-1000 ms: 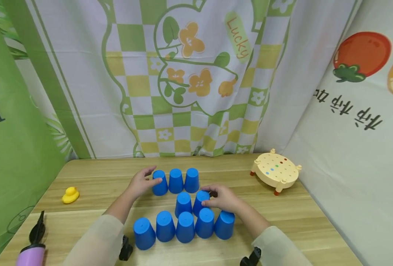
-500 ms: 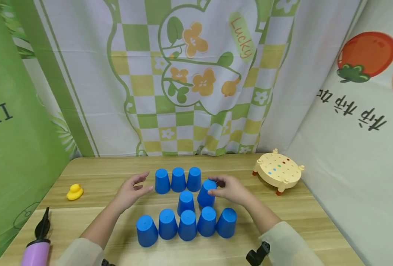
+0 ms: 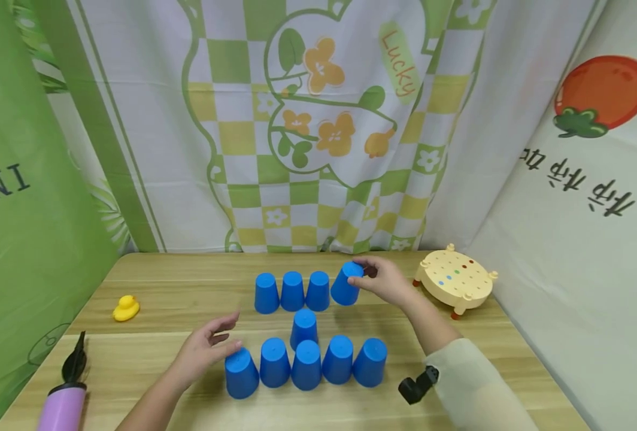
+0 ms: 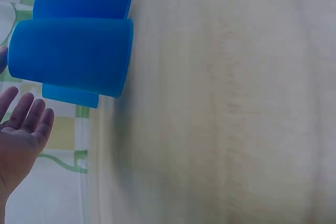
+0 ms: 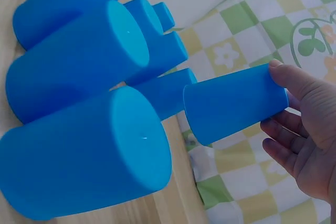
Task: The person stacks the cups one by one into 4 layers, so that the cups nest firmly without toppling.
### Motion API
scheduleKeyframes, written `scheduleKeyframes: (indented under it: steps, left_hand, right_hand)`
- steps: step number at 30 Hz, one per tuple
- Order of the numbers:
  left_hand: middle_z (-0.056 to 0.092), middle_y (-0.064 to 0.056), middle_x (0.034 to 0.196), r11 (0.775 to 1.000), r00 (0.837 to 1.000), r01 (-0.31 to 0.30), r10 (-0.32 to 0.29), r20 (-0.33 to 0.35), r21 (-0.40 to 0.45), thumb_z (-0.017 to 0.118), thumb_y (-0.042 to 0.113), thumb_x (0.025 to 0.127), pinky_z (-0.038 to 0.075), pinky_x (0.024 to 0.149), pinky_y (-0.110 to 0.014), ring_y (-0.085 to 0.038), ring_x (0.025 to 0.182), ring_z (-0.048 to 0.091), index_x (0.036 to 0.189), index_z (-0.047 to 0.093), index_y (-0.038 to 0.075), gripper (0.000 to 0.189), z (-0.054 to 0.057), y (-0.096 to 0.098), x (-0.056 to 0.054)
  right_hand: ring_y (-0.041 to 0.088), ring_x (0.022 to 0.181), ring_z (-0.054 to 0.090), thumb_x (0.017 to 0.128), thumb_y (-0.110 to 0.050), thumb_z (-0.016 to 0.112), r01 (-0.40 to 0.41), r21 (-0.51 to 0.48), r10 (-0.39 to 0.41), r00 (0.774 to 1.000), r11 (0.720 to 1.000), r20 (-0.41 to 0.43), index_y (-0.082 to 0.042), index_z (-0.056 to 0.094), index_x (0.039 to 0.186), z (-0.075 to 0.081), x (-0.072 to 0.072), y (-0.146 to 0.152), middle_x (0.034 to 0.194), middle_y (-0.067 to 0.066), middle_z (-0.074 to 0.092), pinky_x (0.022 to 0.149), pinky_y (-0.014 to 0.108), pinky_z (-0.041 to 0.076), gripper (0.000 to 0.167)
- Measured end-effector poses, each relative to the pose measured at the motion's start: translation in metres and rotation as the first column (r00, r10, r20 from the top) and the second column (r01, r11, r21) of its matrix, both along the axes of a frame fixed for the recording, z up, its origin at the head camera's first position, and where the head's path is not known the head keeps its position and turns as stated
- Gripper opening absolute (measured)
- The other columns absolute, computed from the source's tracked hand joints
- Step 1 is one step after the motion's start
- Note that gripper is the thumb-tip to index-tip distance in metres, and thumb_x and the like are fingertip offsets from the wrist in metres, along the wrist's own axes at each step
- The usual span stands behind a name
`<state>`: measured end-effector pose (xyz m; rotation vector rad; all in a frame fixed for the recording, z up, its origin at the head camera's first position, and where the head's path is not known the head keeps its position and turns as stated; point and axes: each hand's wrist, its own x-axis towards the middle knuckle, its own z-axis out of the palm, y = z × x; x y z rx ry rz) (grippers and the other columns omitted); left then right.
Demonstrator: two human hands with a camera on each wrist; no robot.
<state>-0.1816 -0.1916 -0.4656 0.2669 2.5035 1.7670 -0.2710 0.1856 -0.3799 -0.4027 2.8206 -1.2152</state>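
Checkered curtain hung beyond a wooden table. Behind the lone middle cup, three inverted blue cups stood lined up; to its rear right, the right hand pinched a tilted fourth cup, seemingly not yet set. Before it stood five front-row cups; left of it, the left hand, fingers relaxed, held nothing.

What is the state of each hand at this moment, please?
Left hand: open, holding nothing, by the leftmost near-row cup.
Right hand: holding a tilted blue cup at its upper end.
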Motion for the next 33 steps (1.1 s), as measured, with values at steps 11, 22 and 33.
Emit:
scheduleKeyframes:
  steps: [11,22,33]
  left_hand:
    - [0.051,-0.026,0.142,0.999,0.997,0.031,-0.032,0.07,0.013,0.076,0.018,0.085,0.048,0.105,-0.042,-0.041,0.131,0.049,0.139,0.048,-0.006,0.065,-0.006,0.0,0.021]
    - [0.051,-0.025,0.141,0.998,0.997,0.041,-0.044,0.064,0.055,0.078,0.016,0.083,0.046,0.095,-0.012,-0.006,0.12,0.056,0.137,0.05,-0.005,0.064,-0.012,-0.001,0.03]
    - [0.056,-0.025,0.135,0.997,0.994,0.017,-0.025,0.111,0.07,0.078,0.016,0.083,0.048,0.094,-0.016,0.003,0.107,0.057,0.132,0.055,-0.005,0.059,-0.016,0.0,0.033]
  right_hand:
    - [0.027,0.102,0.062,0.091,-0.026,0.07,0.082,-0.014,-0.081,0.995,0.997,0.055,-0.001,0.056,0.135,-0.021,-0.021,-0.003,0.118,0.017,0.066,0.076,0.033,0.056,0.053]
    - [0.03,0.111,0.061,0.091,-0.027,0.07,0.129,0.028,-0.13,0.988,0.991,0.081,-0.001,0.056,0.135,-0.051,-0.035,-0.006,0.124,0.017,0.064,0.087,0.041,0.056,0.053]
    - [0.031,0.114,0.059,0.092,-0.028,0.069,0.118,0.041,-0.122,0.986,0.992,0.109,-0.002,0.053,0.138,-0.063,-0.035,-0.011,0.128,0.017,0.062,0.092,0.044,0.054,0.055]
